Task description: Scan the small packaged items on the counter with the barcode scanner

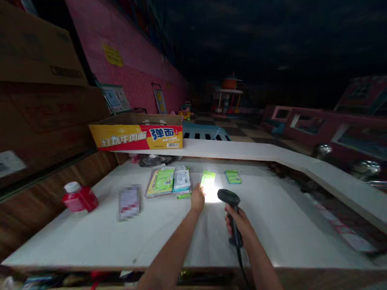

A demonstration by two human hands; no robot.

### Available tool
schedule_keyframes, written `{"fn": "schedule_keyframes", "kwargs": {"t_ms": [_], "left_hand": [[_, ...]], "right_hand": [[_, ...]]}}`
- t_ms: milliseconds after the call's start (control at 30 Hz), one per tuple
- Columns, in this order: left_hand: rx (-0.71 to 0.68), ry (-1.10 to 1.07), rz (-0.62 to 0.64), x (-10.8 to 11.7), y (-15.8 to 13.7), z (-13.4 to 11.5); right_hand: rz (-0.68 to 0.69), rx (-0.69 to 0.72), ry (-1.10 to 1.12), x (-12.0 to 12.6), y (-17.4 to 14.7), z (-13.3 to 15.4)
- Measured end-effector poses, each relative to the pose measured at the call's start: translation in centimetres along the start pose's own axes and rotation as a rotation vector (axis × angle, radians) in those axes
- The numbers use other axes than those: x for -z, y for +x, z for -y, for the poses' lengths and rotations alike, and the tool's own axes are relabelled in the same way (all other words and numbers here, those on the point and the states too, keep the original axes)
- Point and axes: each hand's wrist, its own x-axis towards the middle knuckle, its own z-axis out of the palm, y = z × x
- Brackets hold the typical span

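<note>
In my right hand [238, 223] is a black barcode scanner [229, 197], fingers wrapped round its handle and a cable trailing down. Its bright light falls on a yellow-green packet [208, 178] and the white counter beside it. My left hand [198, 197] is closed on the packet's near left edge. Just left of that hand lie piled flat packets: a green one [165, 179] on top of one pile and a white-and-blue one [182, 179] on another. Right of the lit packet, a smaller green packet [232, 177] lies flat, apart from both hands.
A red bottle with a white cap [80, 197] and a blurred-out pack [129, 202] are on the counter's left. A yellow-and-red carton [137, 137] stands on the raised ledge [242, 150]. Brown boxes [45, 104] are stacked at far left. A black plastic bag [155, 160] lies under the ledge.
</note>
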Motion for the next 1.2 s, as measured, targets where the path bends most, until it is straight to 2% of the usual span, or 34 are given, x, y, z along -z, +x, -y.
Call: {"fn": "schedule_keyframes", "kwargs": {"t_ms": [200, 467, 667, 800, 967, 1100, 1200], "left_hand": [[0.015, -0.020, 0.010, -0.2, 0.0, 0.3], [0.010, -0.003, 0.019, -0.2, -0.1, 0.7], [-0.011, 0.004, 0.010, -0.5, -0.1, 1.2], [-0.024, 0.001, 0.007, -0.6, 0.0, 1.4], [-0.035, -0.016, 0.004, -0.6, 0.0, 1.5], [-0.034, -0.012, 0.005, -0.4, -0.1, 1.3], [-0.084, -0.045, -0.006, -0.2, -0.7, 0.5]], "right_hand": [[-0.002, 0.033, 0.074, 0.0, -0.3, 0.1], [0.020, -0.003, 0.080, 0.1, 0.9, -0.1], [0.019, 0.020, 0.118, 0.3, 2.6, -0.7], [0.027, 0.004, 0.249, 0.9, 4.8, -0.8], [0.157, -0.033, 0.488, 2.4, 7.2, -1.4], [0.274, -0.058, 0.709, 3.7, 7.9, -1.7], [0.289, -0.097, 0.830, 4.2, 8.0, -1.6]]}}
